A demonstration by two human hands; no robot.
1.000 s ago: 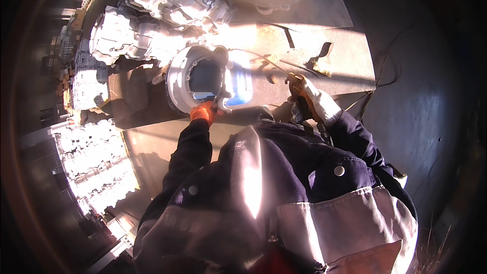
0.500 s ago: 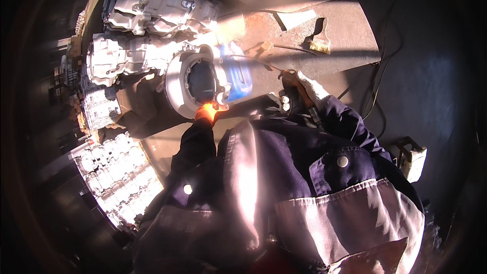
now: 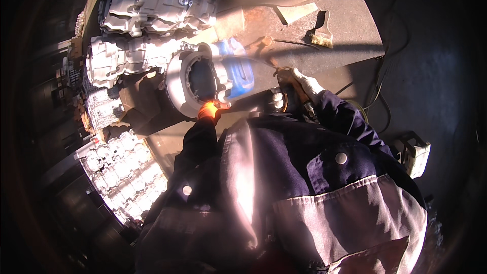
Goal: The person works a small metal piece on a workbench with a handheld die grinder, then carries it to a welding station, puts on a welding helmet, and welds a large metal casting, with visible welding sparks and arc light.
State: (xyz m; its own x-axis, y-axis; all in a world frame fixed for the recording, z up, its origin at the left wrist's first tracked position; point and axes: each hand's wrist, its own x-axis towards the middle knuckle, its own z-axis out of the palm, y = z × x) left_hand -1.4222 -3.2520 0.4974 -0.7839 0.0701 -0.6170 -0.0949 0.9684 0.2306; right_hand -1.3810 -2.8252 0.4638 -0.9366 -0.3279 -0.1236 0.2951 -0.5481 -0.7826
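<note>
A round, pale metal housing (image 3: 178,83) with a wide dark opening stands left of centre. My left hand (image 3: 209,110), its glove lit bright orange, is closed on the housing's near edge; the glare blurs its fingers. Further right, my right hand (image 3: 308,84) in a white glove wraps round a brown hand-held tool (image 3: 300,87). A thin nozzle reaches from this tool toward the housing, and its tip is hard to make out. Behind the housing's right side sits a blue plastic canister (image 3: 241,75), partly covered by the housing.
Large grey metal castings (image 3: 157,5) crowd the far left. Sunlit castings (image 3: 122,175) lie at the near left. On the bench (image 3: 350,25) are a brush (image 3: 322,39) and a pale flat piece (image 3: 298,12). Cables (image 3: 378,89) hang at right, above a white container (image 3: 420,160).
My right hand and the tool have shifted slightly left. My left hand stays on the housing's edge, and the whole view has moved a little.
</note>
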